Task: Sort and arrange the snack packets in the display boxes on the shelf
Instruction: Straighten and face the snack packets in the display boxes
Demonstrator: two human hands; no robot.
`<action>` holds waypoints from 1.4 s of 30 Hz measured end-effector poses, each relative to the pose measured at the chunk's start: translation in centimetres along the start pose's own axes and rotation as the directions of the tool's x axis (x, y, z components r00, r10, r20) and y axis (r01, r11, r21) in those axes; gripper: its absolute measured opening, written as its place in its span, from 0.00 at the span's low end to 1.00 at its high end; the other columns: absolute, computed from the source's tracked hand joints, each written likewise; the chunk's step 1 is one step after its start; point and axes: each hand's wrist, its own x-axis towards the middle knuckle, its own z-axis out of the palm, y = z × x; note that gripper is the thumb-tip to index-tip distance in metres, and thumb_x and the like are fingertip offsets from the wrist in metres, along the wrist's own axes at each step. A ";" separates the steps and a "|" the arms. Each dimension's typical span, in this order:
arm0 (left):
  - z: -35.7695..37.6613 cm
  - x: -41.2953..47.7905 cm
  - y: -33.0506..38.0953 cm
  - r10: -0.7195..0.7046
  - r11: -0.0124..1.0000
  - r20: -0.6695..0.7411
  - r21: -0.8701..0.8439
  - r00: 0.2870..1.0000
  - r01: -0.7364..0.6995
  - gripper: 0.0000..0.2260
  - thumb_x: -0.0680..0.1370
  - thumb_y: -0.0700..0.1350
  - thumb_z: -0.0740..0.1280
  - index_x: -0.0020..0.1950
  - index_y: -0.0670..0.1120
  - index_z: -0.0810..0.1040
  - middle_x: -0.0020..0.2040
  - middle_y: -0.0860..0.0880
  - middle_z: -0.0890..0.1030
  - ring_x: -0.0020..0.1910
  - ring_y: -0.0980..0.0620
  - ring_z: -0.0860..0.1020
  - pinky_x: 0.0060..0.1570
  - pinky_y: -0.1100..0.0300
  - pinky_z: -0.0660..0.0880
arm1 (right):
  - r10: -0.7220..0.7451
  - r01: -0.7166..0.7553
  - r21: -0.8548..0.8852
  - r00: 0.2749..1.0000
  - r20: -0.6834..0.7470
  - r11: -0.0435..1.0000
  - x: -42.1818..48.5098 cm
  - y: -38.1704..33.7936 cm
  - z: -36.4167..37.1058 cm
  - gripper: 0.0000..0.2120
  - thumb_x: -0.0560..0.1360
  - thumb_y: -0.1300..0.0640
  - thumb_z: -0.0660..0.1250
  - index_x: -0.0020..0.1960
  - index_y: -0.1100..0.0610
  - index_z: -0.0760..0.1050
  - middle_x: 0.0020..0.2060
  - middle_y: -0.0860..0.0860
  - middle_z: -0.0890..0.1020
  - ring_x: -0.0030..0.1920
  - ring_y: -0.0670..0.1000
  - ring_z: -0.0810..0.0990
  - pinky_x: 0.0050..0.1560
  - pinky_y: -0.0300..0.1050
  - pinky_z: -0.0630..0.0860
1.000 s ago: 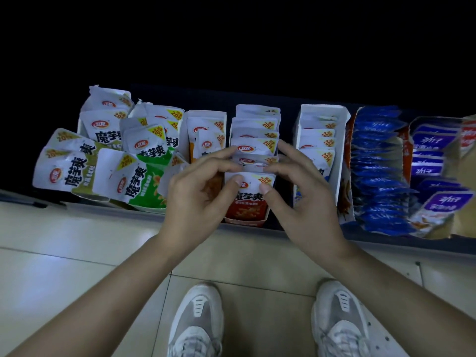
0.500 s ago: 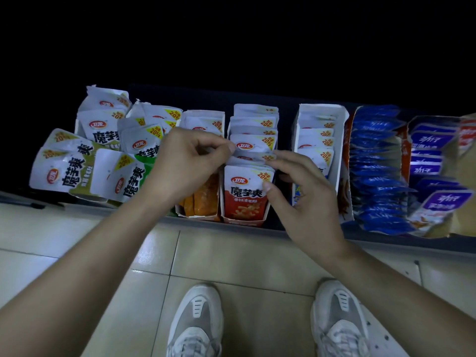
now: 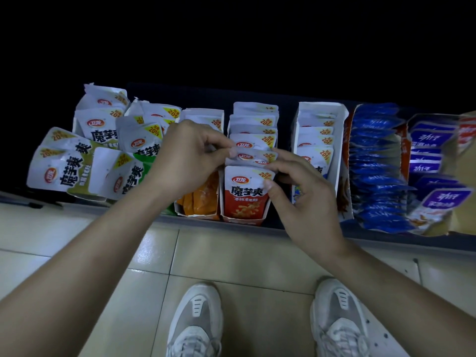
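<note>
A row of display boxes stands on a low dark shelf [image 3: 309, 234]. In the red box [image 3: 242, 219] stand several white-and-red snack packets; the front red packet [image 3: 246, 193] is upright. My left hand [image 3: 188, 161] pinches the top left corner of the second packet [image 3: 253, 158] in that box. My right hand [image 3: 298, 191] holds the same packet's right edge, thumb against the front packet's top right corner. Beside it, the orange box [image 3: 198, 204] holds orange packets, partly hidden by my left hand.
Loose green and olive packets [image 3: 67, 171] lie in a heap at the left. A white box [image 3: 340, 161] with packets stands right of my hands, then blue packets [image 3: 378, 173] and purple packets [image 3: 435, 153]. Tiled floor and my two white shoes are below.
My left hand moved from the front red packet up and left, then back right onto the second packet's corner. The front red packet settled upright in its box. My right hand barely shifted.
</note>
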 end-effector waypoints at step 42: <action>4.7 -10.3 -1.4 0.037 0.996 -0.396 -0.064 0.917 -0.068 0.20 0.79 0.40 0.69 0.71 0.42 0.76 0.58 0.51 0.83 0.54 0.56 0.82 0.54 0.56 0.80 | -0.270 0.426 -0.623 0.903 0.334 0.656 4.0 -4.9 1.7 0.26 0.78 0.48 0.63 0.74 0.56 0.69 0.74 0.56 0.69 0.74 0.61 0.64 0.72 0.60 0.57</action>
